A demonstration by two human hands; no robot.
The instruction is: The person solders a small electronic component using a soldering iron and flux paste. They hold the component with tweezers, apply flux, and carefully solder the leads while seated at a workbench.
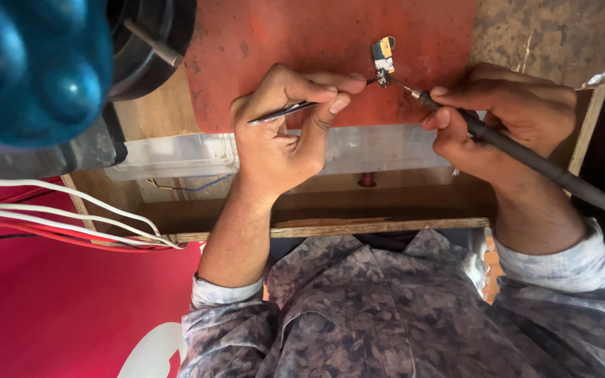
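Red mat [281, 42], small circuit board [384, 59]

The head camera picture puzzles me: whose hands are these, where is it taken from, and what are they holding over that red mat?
This is one view from a camera worn on a person's head, looking down at that person's own two hands and patterned shirt. The left hand pinches slim metal tweezers whose tips reach a tiny circuit board lying on the red mat. The right hand grips a dark soldering iron, its tip meeting the same board. The mat sits on a wooden bench. White and red wires run at the left, beside a blurred blue object close to the lens.
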